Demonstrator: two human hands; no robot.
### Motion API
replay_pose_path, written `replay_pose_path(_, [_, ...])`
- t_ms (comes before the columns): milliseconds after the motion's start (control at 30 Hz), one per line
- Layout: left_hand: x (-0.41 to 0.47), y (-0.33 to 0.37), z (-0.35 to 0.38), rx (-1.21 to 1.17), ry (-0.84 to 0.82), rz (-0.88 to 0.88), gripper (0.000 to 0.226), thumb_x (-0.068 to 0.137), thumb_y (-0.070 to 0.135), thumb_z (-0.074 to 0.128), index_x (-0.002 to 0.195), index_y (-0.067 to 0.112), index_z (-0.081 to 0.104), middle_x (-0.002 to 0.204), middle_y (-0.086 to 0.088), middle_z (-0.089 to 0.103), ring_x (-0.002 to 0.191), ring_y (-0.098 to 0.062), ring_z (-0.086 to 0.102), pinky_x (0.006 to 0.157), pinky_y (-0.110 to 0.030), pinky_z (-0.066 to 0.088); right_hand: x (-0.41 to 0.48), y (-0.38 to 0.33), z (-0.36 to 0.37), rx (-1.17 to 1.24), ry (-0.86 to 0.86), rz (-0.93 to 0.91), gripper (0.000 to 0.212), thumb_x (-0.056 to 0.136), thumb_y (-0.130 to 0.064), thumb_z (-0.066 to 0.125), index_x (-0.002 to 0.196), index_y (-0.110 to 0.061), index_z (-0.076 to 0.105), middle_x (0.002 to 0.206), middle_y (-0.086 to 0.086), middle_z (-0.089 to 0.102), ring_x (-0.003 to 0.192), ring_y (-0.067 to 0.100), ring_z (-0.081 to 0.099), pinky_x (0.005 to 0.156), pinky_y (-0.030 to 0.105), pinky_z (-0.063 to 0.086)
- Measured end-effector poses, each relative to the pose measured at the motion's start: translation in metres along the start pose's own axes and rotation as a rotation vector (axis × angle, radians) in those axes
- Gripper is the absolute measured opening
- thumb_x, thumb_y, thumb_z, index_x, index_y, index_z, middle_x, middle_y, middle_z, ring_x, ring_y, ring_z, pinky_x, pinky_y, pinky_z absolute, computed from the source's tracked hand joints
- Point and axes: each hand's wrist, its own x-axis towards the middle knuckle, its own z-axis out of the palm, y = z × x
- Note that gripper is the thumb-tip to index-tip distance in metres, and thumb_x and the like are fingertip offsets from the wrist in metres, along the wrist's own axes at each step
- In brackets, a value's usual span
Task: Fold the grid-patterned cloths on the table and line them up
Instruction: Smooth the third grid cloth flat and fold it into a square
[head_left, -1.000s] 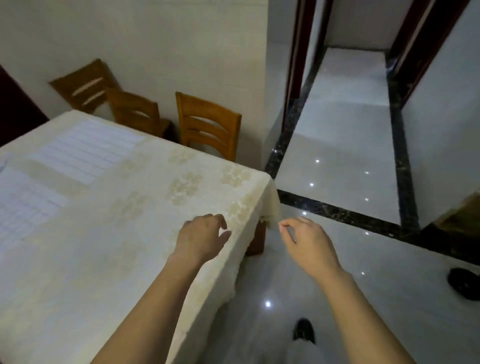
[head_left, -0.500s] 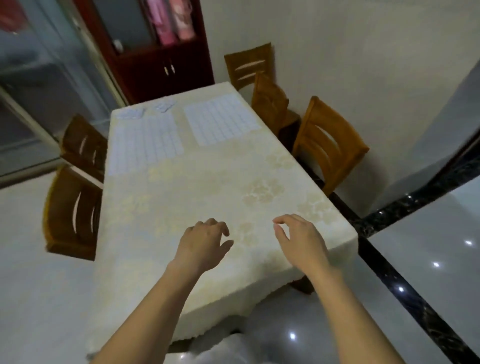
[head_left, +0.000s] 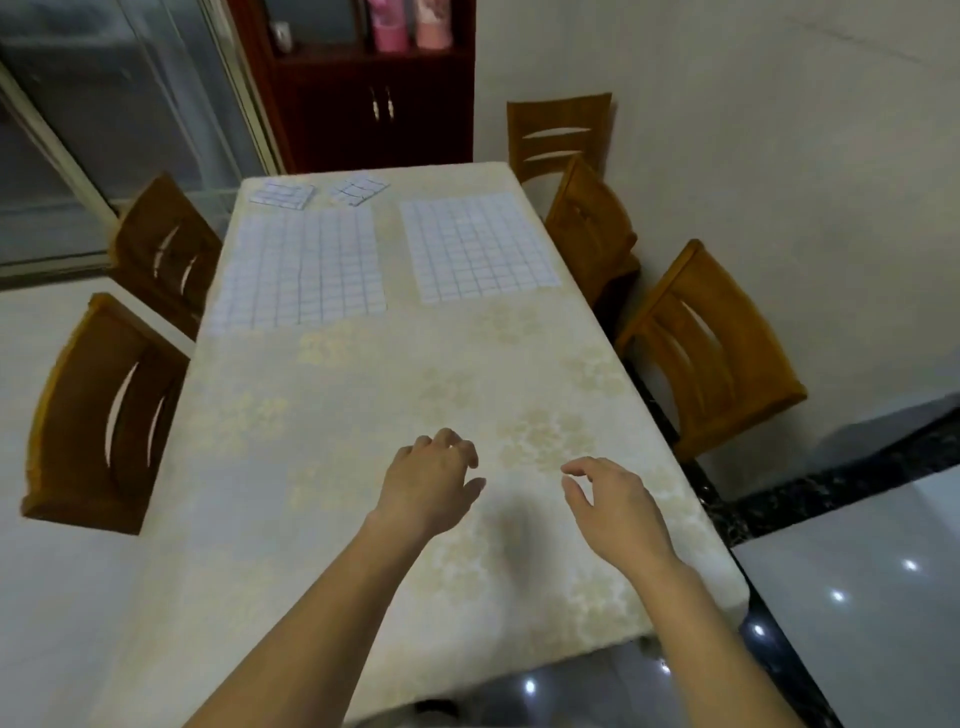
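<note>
Both hands forward, palms down, fingers loosely curled, empty: left, right.

Your forearms ran off the bottom edge. Couldn't tell whether your left hand or right hand touched the tablecloth. Far end: left small cloth and right small cloth too blurred to count folds. Cabinet cropped at top
</note>
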Motion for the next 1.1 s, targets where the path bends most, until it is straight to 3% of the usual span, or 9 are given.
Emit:
replay_pose_path(200, [0.029, -0.027, 0.007, -0.011, -0.067, -0.080, 0.042, 0.101, 0.050, 0.051, 0.136, 0.027, 0.052, 0.145, 0.003, 0.049, 0.127, -0.024, 0.051, 0.104, -0.037, 0.040, 0.045, -0.026, 0.035, -0.057, -0.104, -0.118, 0.030, 0.101, -0.035, 0.049, 0.126, -0.025, 0.063, 0.127, -0.008, 0.062, 0.115, 0.014, 0.059, 0.101, 0.028, 0.044])
replay_pose_path(333, [0.076, -0.041, 0.006, -0.008, -0.048, -0.151, 0.054, 0.100, 0.050, 0.052, 0.147, 0.024, 0.041, 0.151, -0.001, 0.044, 0.133, -0.028, 0.048, 0.107, -0.040, 0.039, 0.112, -0.026, 0.050, -0.061, -0.153, -0.201, 0.034, 0.100, -0.032, 0.051, 0.131, -0.023, 0.061, 0.138, -0.005, 0.058, 0.128, 0.015, 0.053, 0.110, 0.029, 0.039])
replay_pose_path(500, [0.173, -0.049, 0.010, -0.050, -0.080, -0.190, 0.067, 0.101, 0.048, 0.052, 0.156, 0.019, 0.027, 0.163, -0.007, 0.028, 0.146, -0.031, 0.034, 0.118, -0.044, 0.031, 0.224, -0.014, 0.063, -0.130, -0.241, -0.228, 0.051, 0.102, -0.036, 0.047, 0.150, -0.022, 0.040, 0.161, 0.000, 0.030, 0.148, 0.018, 0.027, 0.121, 0.035, 0.024])
replay_pose_path(800, [0.368, -0.103, 0.023, 0.009, -0.051, -0.289, 0.082, 0.101, 0.056, 0.047, 0.162, 0.022, 0.003, 0.171, -0.002, -0.004, 0.157, -0.029, 0.002, 0.126, -0.048, 0.013, 0.440, 0.001, 0.093, -0.248, -0.194, -0.266, 0.067, 0.101, -0.044, 0.042, 0.158, -0.024, 0.014, 0.167, 0.006, -0.003, 0.153, 0.028, -0.001, 0.124, 0.042, 0.003])
replay_pose_path(967, [0.437, -0.139, 0.037, 0.097, -0.054, -0.340, 0.084, 0.100, 0.066, 0.031, 0.161, 0.026, -0.010, 0.168, -0.001, -0.019, 0.156, -0.030, -0.013, 0.127, -0.049, 0.002, 0.529, -0.016, 0.114, -0.350, -0.141, -0.327, 0.067, 0.102, -0.057, 0.024, 0.158, -0.032, -0.004, 0.165, 0.004, -0.019, 0.152, 0.028, -0.015, 0.123, 0.047, -0.006])
replay_pose_path(1100, [0.467, -0.151, 0.068, 0.048, -0.051, -0.306, 0.082, 0.096, 0.076, 0.011, 0.159, 0.032, -0.016, 0.166, 0.005, -0.024, 0.154, -0.023, -0.019, 0.126, -0.045, -0.006, 0.560, 0.000, 0.145, -0.383, -0.098, -0.238, 0.069, 0.099, -0.064, 0.011, 0.158, -0.033, -0.003, 0.165, 0.003, -0.016, 0.152, 0.029, -0.014, 0.122, 0.051, -0.007])
